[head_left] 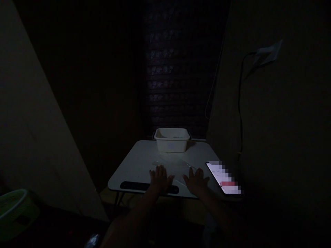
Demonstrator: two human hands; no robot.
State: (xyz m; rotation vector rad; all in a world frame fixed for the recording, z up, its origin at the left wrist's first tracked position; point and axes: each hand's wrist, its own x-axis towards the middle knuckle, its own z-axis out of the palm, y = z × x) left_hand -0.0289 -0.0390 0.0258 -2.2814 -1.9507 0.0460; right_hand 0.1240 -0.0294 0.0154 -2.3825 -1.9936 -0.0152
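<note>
My left hand (160, 178) lies flat on the small white folding table (131, 165), fingers spread, close to the dark slot along the front edge. To its right, my right hand (197, 181) also rests palm down with its fingers apart. Faint shiny edges of a clear plastic sheet or bag (189, 165) show around both hands; its full outline is hard to make out in the dark. Beyond the hands, at the table's far side, stands a white plastic tub (171, 145) with dark side handles. Its contents are too dim to tell.
A lit phone or tablet (219, 175) lies at the table's right edge. A black cable (240, 103) hangs from a wall socket (269, 55) on the right. A green basket (19, 213) stands at the lower left. Behind the table hangs a dark blind (165, 72).
</note>
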